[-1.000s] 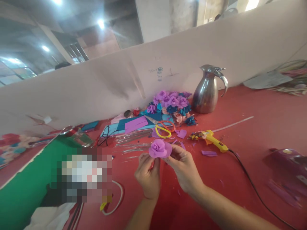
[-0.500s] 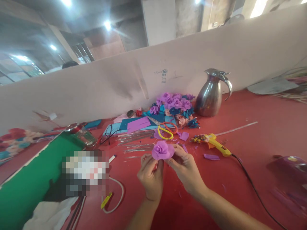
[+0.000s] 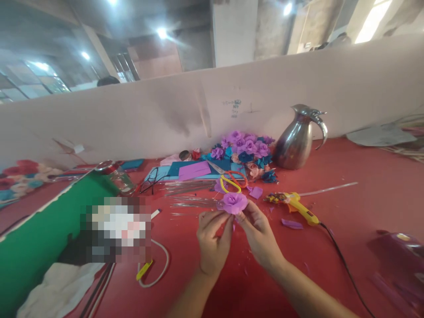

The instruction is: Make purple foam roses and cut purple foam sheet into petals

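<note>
A purple paper flower (image 3: 233, 202) is held up between my two hands, just above the red table. My left hand (image 3: 214, 236) pinches it from below on the left, fingers curled in. On the right, the thumb and fingers of my right hand (image 3: 260, 232) close on its lower edge. Its underside and any stem are hidden behind the fingers. Right behind the flower lie scissors (image 3: 231, 184) with yellow and orange handles. Thin wires (image 3: 190, 202) and purple paper scraps (image 3: 255, 192) are spread close by.
Finished paper flowers (image 3: 247, 148) are heaped against the pale partition (image 3: 159, 115). A steel jug (image 3: 294, 139) stands to their right. A yellow glue gun (image 3: 303, 210) with a cord lies at right. Coloured paper sheets (image 3: 195, 171), glasses (image 3: 153, 182), a glass jar (image 3: 121, 179) and a green box (image 3: 36, 247) are at left.
The flower has shifted slightly right and up with both hands, and tilted more toward the partition. The background sits a little lower in view. Both hands keep their hold.
</note>
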The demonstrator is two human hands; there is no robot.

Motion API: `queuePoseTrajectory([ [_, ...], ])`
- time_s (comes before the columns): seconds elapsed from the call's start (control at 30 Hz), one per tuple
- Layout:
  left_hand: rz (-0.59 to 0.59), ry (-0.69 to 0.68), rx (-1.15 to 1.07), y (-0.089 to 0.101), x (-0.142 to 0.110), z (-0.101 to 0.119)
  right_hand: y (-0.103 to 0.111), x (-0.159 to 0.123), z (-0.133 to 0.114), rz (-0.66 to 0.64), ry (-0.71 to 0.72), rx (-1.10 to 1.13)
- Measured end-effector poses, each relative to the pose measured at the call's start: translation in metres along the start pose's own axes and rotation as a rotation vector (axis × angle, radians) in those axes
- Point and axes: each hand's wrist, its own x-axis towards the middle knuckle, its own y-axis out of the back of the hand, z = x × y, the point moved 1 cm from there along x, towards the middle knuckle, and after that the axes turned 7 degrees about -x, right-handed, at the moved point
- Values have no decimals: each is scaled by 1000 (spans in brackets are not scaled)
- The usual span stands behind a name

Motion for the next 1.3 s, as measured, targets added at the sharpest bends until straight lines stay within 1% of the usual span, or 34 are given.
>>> queuePoseTrajectory([
  [0.1,4,309,-240,1,5,-3,-1,1,0,1,-16,13],
  [0.17,-47,484,-438,-1,8,-5,-2,1,2,1,-42,22],
  [0.23,-125,602,-589,-2,11,-4,-2,1,5,10,-80,31],
  [0.27,-155,629,-635,-3,12,-3,-1,1,6,16,-98,39],
  [0.3,-172,632,-656,-3,13,-1,-1,1,7,22,-111,48],
  [0.37,-166,592,-641,-3,14,2,-1,1,8,39,-113,57],
  [0.47,-91,559,-579,-3,13,3,-3,-1,6,52,-74,23],
  [0.57,-37,592,-583,-4,10,-1,-6,-3,6,74,-47,-19],
  [0.67,-6,602,-628,-4,9,-3,-8,-5,6,105,-21,-63],
  [0.87,24,637,-711,-7,11,5,-9,-9,8,194,44,-144],
  [0.93,37,651,-746,-8,12,9,-11,-11,8,203,60,-171],
  [1.07,46,672,-843,-6,14,9,-16,-13,7,186,80,-186],
  [1.3,57,650,-860,2,15,-4,-15,-16,3,42,116,-198],
])
